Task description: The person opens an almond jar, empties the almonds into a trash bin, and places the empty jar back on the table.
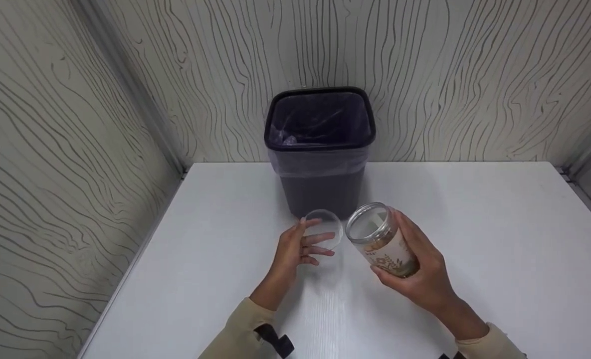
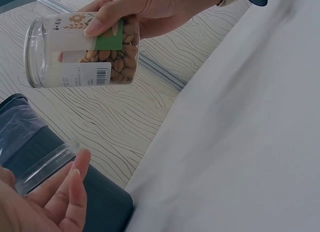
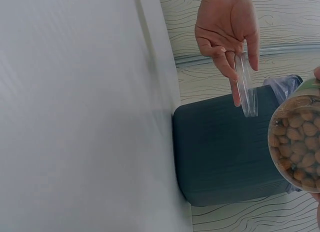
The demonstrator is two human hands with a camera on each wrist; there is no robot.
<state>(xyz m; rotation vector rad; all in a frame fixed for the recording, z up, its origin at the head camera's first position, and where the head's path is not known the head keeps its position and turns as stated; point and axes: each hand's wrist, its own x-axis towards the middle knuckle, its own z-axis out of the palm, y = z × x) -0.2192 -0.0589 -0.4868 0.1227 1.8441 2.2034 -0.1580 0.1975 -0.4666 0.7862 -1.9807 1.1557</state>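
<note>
My right hand (image 1: 425, 274) grips a clear jar (image 1: 391, 252), fingers on one side and thumb on the other. The jar is uncapped, and its mouth leans toward the left hand. Its printed label carries a flower pattern, and in the left wrist view a barcode and green patch show too. Almonds (image 3: 299, 144) lie at the jar's bottom. Just left of the jar's mouth, my left hand (image 1: 293, 247) pinches a round transparent lid (image 1: 332, 227) between thumb and fingers. Both hands are raised over the white table (image 1: 215, 239).
Behind the hands, a dark trash bin (image 1: 320, 192) with a thin plastic liner (image 1: 320, 162) stands on the table. Wood-grain panels (image 1: 215, 75) rise at the back and left side.
</note>
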